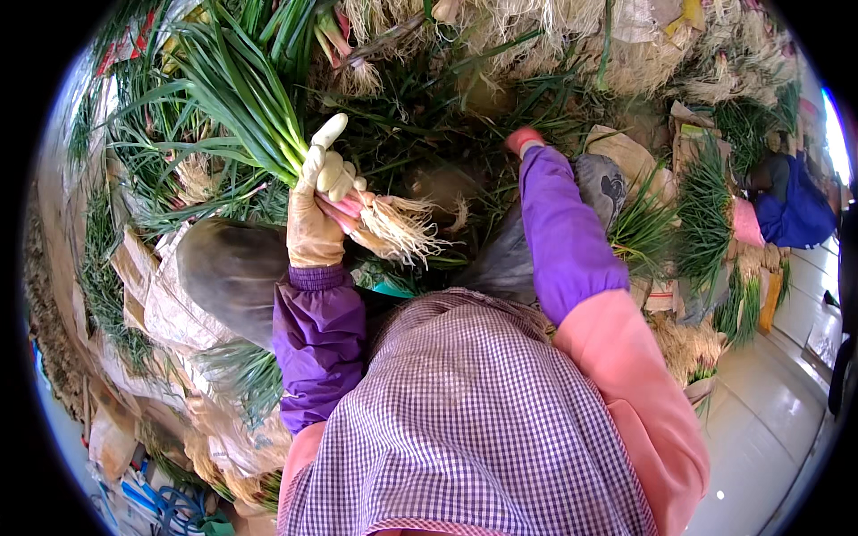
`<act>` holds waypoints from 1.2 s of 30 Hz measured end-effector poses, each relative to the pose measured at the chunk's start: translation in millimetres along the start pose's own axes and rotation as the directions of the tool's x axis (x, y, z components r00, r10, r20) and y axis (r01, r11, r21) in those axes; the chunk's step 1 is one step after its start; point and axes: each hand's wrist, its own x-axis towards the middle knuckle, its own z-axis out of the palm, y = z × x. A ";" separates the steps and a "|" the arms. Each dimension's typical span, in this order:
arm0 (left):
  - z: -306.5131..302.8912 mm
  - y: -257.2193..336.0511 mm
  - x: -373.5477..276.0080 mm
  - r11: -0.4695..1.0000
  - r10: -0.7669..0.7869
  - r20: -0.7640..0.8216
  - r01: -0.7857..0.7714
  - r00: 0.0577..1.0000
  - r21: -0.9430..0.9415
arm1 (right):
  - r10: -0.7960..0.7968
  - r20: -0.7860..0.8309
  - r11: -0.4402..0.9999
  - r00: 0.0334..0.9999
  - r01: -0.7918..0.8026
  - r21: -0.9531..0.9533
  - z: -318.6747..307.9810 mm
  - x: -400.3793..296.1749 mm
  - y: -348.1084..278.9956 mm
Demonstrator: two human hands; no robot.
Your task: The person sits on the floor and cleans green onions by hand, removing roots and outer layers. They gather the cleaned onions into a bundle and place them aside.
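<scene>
My left hand [325,177], in a cream rubber glove, grips a bunch of green garlic plants [248,110]. Their long leaves fan up to the left. Pinkish stem bases [345,211] and pale stringy roots [402,231] stick out on the right side of the fist. My right hand [524,139] is stretched forward over loose green leaves; it looks red and is blurred, so its fingers and anything in them cannot be made out. Below it lies a littered heap of leaf scraps [429,134] between my knees.
Rooted bundles [536,33] line the far side. More green bundles [704,214] stand at right, near a person in blue [798,201]. Sacking [191,295] lies beside my left knee [231,275]. Blue straps [174,502] lie lower left; pale floor tiles [757,415] lower right.
</scene>
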 end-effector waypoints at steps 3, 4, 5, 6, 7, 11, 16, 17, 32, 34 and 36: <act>3.7 10.8 -14.5 0.999 -0.012 0.021 0.012 1.000 -0.033 | -0.188 0.094 0.964 0.978 0.165 0.209 -24.6 -37.6 -30.4; -3.2 13.8 -14.3 0.999 -0.005 0.016 0.006 1.000 -0.036 | -0.246 0.114 0.924 0.962 0.198 0.327 -40.9 -49.9 -35.3; -6.1 15.6 -17.0 1.000 -0.010 -0.019 0.010 1.000 -0.004 | -0.303 0.150 0.863 0.941 0.205 0.461 -59.9 -62.9 -39.0; -7.5 16.5 -17.1 0.999 -0.025 -0.047 0.027 0.999 0.027 | -0.332 0.196 0.800 0.923 0.165 0.576 -77.8 -75.1 -35.5; -8.7 16.7 -16.4 0.997 -0.041 -0.074 0.045 0.996 0.056 | -0.339 0.239 0.752 0.910 0.109 0.650 -95.2 -90.3 -31.0; 2.9 20.2 -24.3 0.980 0.097 -0.167 -0.065 0.981 0.189 | -0.123 0.224 0.827 0.967 -0.025 0.561 -113.7 -106.2 -31.7; 14.2 25.6 -32.2 0.964 0.131 -0.165 -0.087 0.977 0.253 | -0.182 0.044 0.889 0.982 0.145 0.435 30.3 6.2 -18.6; 20.0 23.0 -18.4 0.979 0.044 -0.139 -0.015 0.989 0.205 | -0.166 -0.032 0.914 0.986 0.166 0.371 90.8 37.0 35.7; 33.6 45.0 -17.3 0.932 0.342 -0.175 -0.311 0.923 0.185 | -0.813 -0.230 0.571 0.535 0.810 -0.135 -218.9 -275.5 -186.9; 34.1 39.0 -18.2 0.956 0.284 -0.151 -0.267 0.947 0.125 | -0.711 -0.690 0.529 0.137 0.750 -0.397 -282.2 -278.4 -214.6; 29.2 34.6 -18.5 0.960 0.269 -0.135 -0.255 0.953 0.117 | -0.752 -0.659 0.503 0.012 0.656 -0.563 -344.3 -274.2 -250.8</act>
